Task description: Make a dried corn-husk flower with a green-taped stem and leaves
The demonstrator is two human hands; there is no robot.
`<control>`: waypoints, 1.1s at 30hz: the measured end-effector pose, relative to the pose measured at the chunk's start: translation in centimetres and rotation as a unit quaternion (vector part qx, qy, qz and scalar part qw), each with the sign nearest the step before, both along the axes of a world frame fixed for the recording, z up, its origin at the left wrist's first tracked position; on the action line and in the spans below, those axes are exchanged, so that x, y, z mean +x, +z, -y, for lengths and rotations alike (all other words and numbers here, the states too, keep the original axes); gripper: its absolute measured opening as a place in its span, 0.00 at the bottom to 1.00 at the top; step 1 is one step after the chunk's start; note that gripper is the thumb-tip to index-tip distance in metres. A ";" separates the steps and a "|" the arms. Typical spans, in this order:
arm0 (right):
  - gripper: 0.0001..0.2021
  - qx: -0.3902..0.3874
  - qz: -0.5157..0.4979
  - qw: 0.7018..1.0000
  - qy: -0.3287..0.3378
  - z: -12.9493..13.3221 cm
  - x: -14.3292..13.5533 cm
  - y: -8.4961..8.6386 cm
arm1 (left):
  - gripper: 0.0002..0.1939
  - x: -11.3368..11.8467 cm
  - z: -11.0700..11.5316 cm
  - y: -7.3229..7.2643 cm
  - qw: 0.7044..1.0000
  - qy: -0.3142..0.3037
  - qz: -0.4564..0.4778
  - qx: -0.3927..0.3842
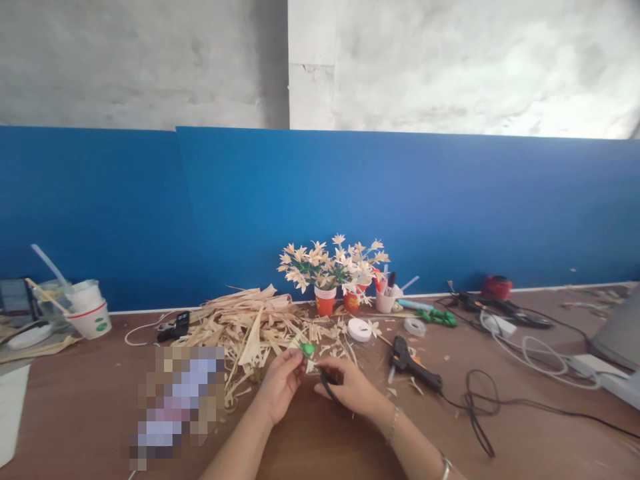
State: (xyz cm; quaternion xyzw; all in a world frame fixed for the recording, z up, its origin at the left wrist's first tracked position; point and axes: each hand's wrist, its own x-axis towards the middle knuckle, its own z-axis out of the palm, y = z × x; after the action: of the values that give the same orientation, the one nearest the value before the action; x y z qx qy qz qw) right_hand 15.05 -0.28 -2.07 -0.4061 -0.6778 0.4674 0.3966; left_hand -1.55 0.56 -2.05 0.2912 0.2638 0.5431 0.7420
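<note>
Near the table's front, my left hand (284,383) pinches a small bright green piece (307,349), too small to tell its exact kind. My right hand (350,385) is closed around scissors with black handles (329,389), their blades pointing toward the green piece. Both hands are close together, just in front of a heap of dry, pale husk strips (255,327). Behind them, pale husk flowers (320,257) stand in a red and white paper cup (325,301), with a second red cup (351,301) of flowers beside it.
On the right lie a black glue gun (417,367) with its cord, a white tape roll (359,329), a clear tape roll (415,327) and green bundles (440,317). A pixelated object (177,403) is at left, with a paper cup (90,319) beyond. A blue partition (350,200) borders the table.
</note>
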 end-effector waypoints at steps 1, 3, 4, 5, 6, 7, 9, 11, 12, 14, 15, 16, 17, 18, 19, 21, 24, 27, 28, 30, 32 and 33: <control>0.13 0.007 0.003 1.000 0.004 0.1 -0.1 0.2 | 0.08 0.0 0.0 0.0 1.000 0.001 -0.008 0.008; 0.12 0.013 0.007 1.000 0.009 0.3 -0.2 0.7 | 0.08 0.0 0.0 0.1 1.000 0.006 -0.023 0.020; 0.12 0.014 0.009 1.000 0.008 0.4 -0.2 0.8 | 0.08 0.0 0.0 0.1 0.999 0.011 -0.027 0.023; 0.12 0.015 0.011 1.000 0.006 0.4 -0.2 1.0 | 0.08 0.1 0.1 0.2 0.999 0.018 -0.029 0.024; 0.12 0.016 0.013 1.000 0.004 0.5 -0.2 1.0 | 0.08 0.1 0.1 0.3 0.999 0.024 -0.029 0.025; 0.12 0.019 0.015 1.000 0.003 0.5 -0.3 1.1 | 0.08 0.2 0.1 0.3 0.999 0.029 -0.028 0.027; 0.12 0.027 0.024 0.999 0.000 0.6 -0.3 1.1 | 0.08 0.3 0.2 0.4 0.999 0.033 -0.023 0.037; 0.11 0.039 0.039 0.998 -0.007 0.6 -0.5 1.1 | 0.08 0.4 0.2 0.4 0.998 0.031 -0.016 0.046; 0.11 0.046 0.047 0.998 -0.012 0.7 -0.6 1.1 | 0.07 0.5 0.3 0.4 0.998 0.030 -0.012 0.049; 0.11 0.064 0.061 0.996 -0.020 0.8 -0.7 1.1 | 0.07 0.5 0.2 0.3 0.998 0.028 -0.005 0.051; 0.10 0.072 0.067 0.995 -0.022 0.9 -0.8 1.2 | 0.07 0.5 0.2 0.2 0.998 0.028 -0.002 0.051; 0.10 0.080 0.073 0.994 -0.024 0.9 -0.9 1.3 | 0.07 0.5 0.2 0.2 0.998 0.027 0.000 0.051; 0.09 0.086 0.079 0.993 -0.024 1.0 -1.0 1.3 | 0.07 0.5 0.1 0.2 0.998 0.026 0.002 0.050; 0.09 0.092 0.086 0.992 -0.025 1.1 -1.0 1.4 | 0.07 0.5 0.1 0.1 0.998 0.026 0.004 0.050; 0.08 0.098 0.093 0.991 -0.026 1.1 -1.0 1.5 | 0.06 0.5 0.1 0.1 0.998 0.026 0.006 0.049; 0.06 0.108 0.105 0.988 -0.028 1.3 -1.1 1.7 | 0.06 0.5 0.0 0.0 0.998 0.025 0.008 0.050; 0.04 0.124 0.120 0.984 -0.033 1.4 -1.1 1.8 | 0.06 0.5 0.1 0.0 0.998 0.026 0.011 0.050; 0.05 0.128 0.126 0.983 -0.035 1.5 -1.2 1.9 | 0.07 0.5 0.1 0.0 0.998 0.032 0.012 0.044; 0.05 0.126 0.126 0.983 -0.034 1.5 -1.2 1.9 | 0.07 0.4 0.0 0.0 0.998 0.032 0.012 0.043; 0.06 0.123 0.124 0.984 -0.032 1.4 -1.2 1.9 | 0.06 0.4 0.0 0.0 0.999 0.027 0.011 0.046; 0.06 0.122 0.120 0.985 -0.033 1.4 -1.2 1.8 | 0.06 0.3 0.0 0.0 0.998 0.014 0.007 0.053; 0.06 0.122 0.117 0.985 -0.035 1.4 -1.2 1.8 | 0.06 0.3 0.0 0.0 0.998 0.008 0.005 0.056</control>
State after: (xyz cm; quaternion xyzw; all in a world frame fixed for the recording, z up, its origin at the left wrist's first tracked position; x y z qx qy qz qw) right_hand 13.85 -1.66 -0.28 -0.4301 -0.7570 0.3164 0.3767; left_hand -1.29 0.56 -2.05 0.3278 0.2316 0.5640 0.7217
